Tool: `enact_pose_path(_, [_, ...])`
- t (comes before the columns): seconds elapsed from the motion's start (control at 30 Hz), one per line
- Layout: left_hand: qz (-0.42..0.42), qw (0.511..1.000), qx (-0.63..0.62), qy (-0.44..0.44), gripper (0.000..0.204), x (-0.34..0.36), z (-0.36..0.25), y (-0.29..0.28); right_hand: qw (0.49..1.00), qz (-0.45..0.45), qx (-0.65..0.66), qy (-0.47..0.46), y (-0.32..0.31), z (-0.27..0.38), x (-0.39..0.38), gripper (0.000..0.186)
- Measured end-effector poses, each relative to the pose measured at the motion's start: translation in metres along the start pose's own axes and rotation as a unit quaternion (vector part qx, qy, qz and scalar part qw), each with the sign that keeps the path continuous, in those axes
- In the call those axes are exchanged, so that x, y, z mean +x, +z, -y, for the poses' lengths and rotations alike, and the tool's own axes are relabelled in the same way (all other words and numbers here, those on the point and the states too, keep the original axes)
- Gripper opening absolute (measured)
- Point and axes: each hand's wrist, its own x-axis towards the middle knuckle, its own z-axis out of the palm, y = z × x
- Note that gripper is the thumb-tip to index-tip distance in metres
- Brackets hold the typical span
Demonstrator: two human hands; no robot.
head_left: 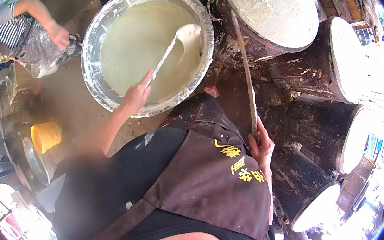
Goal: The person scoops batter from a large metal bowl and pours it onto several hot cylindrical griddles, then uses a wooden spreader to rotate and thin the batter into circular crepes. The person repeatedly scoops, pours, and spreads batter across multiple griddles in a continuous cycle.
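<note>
My left hand (136, 94) is closed round the handle of a long ladle (161, 62) smeared with pale batter. The ladle's scoop lies inside a large round tub (92, 76), near its far right wall. Cream-coloured liquid (131, 44) fills much of the tub; how deep the scoop sits is unclear. On the right, my right hand (262, 147) grips the near end of a long, thin stick (247, 74). Its far end reaches up to the side of a dark barrel (242, 29); I cannot tell whether they touch.
Several dark barrels with pale tops line the right side, among them one (324, 125) beyond my right hand. At the left another person (29, 33) in a striped top and apron stands near the tub. A yellow bucket (46, 136) sits lower left, beside a metal lid-like disc (37, 162).
</note>
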Motion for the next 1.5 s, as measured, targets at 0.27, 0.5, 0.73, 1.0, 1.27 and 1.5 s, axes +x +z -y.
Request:
enact_pose_path(0.27, [0.174,0.771,-0.563,-0.241,0.063,0.024,-0.033,0.067,0.992,0.1,-0.07,-0.02,0.01,0.01,0.023,0.056])
enact_pose_path(0.5, [0.266,0.281,-0.906,-0.172,0.027,-0.019,-0.008,0.057,0.977,0.207,-0.057,-0.013,0.071,0.011,0.045,0.055])
enact_pose_path(0.73, [0.253,0.145,-0.953,-0.077,0.039,-0.074,-0.015,-0.036,0.978,0.153,-0.001,-0.14,0.102,0.035,0.05,0.057])
enact_pose_path(1.0, [0.081,0.503,-0.832,0.222,0.045,-0.103,-0.049,-0.13,0.958,0.106,0.196,-0.179,0.062,0.12,0.058,0.052])
enact_pose_path(1.27, [-0.009,0.612,-0.79,0.031,0.044,-0.085,-0.072,-0.113,0.93,0.276,0.243,0.028,0.062,0.117,0.055,0.053])
enact_pose_path(1.5, [0.166,0.601,-0.781,-0.042,0.043,-0.044,-0.093,-0.069,0.983,0.004,0.185,-0.008,0.056,0.094,0.049,0.052])
